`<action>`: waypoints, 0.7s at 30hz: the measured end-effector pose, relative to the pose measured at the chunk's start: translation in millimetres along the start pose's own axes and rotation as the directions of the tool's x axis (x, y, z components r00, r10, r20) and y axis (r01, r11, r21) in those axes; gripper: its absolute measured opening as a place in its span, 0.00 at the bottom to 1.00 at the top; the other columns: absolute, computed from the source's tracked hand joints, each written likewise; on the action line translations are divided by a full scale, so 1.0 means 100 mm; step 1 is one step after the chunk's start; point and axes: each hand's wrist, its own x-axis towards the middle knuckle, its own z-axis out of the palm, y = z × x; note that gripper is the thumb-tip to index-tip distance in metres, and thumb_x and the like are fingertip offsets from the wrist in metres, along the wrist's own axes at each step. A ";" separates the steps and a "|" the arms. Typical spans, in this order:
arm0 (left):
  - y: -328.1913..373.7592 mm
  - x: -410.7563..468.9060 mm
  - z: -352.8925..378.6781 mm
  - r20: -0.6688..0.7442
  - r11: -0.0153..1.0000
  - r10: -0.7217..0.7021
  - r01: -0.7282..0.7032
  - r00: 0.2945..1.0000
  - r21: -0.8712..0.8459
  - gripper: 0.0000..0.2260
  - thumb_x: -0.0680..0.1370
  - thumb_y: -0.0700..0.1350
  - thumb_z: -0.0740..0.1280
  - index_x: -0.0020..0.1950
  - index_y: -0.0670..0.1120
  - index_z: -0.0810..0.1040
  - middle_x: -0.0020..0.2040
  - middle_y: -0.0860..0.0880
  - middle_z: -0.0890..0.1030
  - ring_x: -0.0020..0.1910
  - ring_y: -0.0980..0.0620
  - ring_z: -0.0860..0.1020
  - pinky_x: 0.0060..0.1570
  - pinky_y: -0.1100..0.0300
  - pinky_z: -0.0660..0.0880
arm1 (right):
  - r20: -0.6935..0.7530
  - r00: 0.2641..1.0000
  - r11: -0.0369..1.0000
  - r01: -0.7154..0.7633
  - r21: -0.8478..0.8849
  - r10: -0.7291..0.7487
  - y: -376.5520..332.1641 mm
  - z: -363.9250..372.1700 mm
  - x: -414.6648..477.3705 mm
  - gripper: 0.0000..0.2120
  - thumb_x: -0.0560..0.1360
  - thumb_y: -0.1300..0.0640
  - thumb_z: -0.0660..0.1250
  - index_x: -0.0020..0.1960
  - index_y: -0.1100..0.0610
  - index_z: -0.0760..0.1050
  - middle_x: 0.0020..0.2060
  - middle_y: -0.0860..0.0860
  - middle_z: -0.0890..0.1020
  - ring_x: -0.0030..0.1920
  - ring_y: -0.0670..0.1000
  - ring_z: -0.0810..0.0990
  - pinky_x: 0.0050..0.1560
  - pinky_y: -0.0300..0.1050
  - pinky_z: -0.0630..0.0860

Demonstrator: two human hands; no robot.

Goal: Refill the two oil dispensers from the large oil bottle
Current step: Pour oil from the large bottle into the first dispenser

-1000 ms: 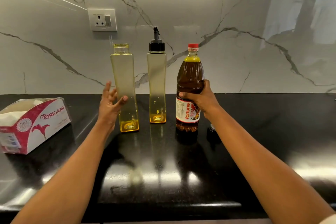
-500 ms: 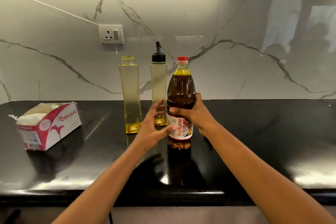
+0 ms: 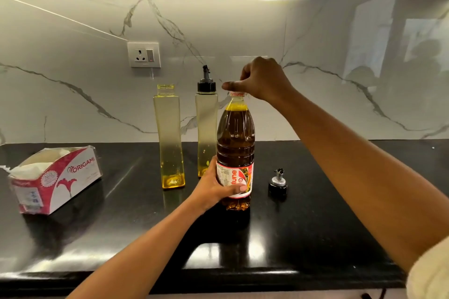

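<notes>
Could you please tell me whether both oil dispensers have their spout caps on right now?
No, the left dispenser has a bare open neck, while only the right dispenser wears a black spout cap.

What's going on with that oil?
A person seems to be opening the large oil bottle. The left hand holds it at the label; the right hand grips its red cap. Behind it on the black counter stand two nearly empty dispensers: the left dispenser uncapped, the right dispenser with its spout on. A loose spout cap sits nearby.
</notes>
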 end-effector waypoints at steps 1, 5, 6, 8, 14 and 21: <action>-0.01 0.01 -0.01 -0.010 1.000 0.002 -0.002 1.000 0.008 0.41 0.57 0.57 0.82 0.64 0.61 0.64 0.59 0.55 0.79 0.57 0.56 0.79 0.62 0.51 0.75 | -0.003 1.000 1.000 0.004 -0.030 -0.004 -0.01 -0.01 0.03 0.28 0.67 0.37 0.69 0.41 0.64 0.80 0.35 0.55 0.81 0.35 0.49 0.76 0.43 0.44 0.75; -0.04 0.03 -0.05 -0.025 1.000 0.011 -0.010 1.000 0.027 0.42 0.56 0.57 0.81 0.65 0.60 0.65 0.59 0.55 0.80 0.58 0.55 0.80 0.60 0.53 0.76 | 0.081 0.997 0.997 0.023 -0.078 -0.016 -0.08 -0.03 0.11 0.25 0.67 0.38 0.70 0.38 0.63 0.77 0.27 0.50 0.76 0.28 0.47 0.73 0.34 0.40 0.71; -0.05 0.03 -0.07 -0.024 1.000 0.014 -0.014 1.000 0.026 0.41 0.56 0.57 0.81 0.65 0.59 0.66 0.59 0.55 0.80 0.57 0.55 0.80 0.59 0.54 0.77 | 0.114 0.993 0.997 0.032 -0.073 -0.024 -0.08 -0.03 0.12 0.24 0.68 0.38 0.69 0.37 0.61 0.77 0.25 0.49 0.75 0.27 0.45 0.72 0.31 0.37 0.69; -0.07 0.03 -0.11 -0.020 1.000 0.022 -0.021 1.000 0.020 0.40 0.57 0.56 0.81 0.65 0.60 0.66 0.57 0.55 0.81 0.57 0.55 0.80 0.57 0.56 0.78 | 0.171 0.984 0.997 0.051 -0.050 -0.042 -0.09 -0.02 0.15 0.23 0.70 0.39 0.68 0.37 0.61 0.78 0.24 0.48 0.75 0.25 0.44 0.71 0.30 0.36 0.67; -0.08 0.02 -0.20 0.011 0.999 0.036 -0.036 0.999 0.009 0.36 0.60 0.53 0.81 0.63 0.61 0.68 0.56 0.57 0.82 0.56 0.56 0.81 0.47 0.66 0.78 | 0.345 0.924 0.979 0.107 0.176 -0.163 -0.01 -0.05 0.19 0.15 0.74 0.48 0.67 0.49 0.60 0.80 0.40 0.54 0.83 0.37 0.46 0.78 0.40 0.39 0.75; -0.08 0.02 -0.20 0.023 0.999 0.037 -0.038 0.999 0.005 0.37 0.59 0.54 0.81 0.63 0.61 0.67 0.56 0.58 0.82 0.56 0.56 0.81 0.47 0.67 0.77 | 0.582 0.786 0.908 -0.064 0.414 -0.210 0.07 -0.19 0.29 0.15 0.76 0.60 0.65 0.62 0.52 0.74 0.50 0.44 0.78 0.50 0.45 0.76 0.45 0.34 0.75</action>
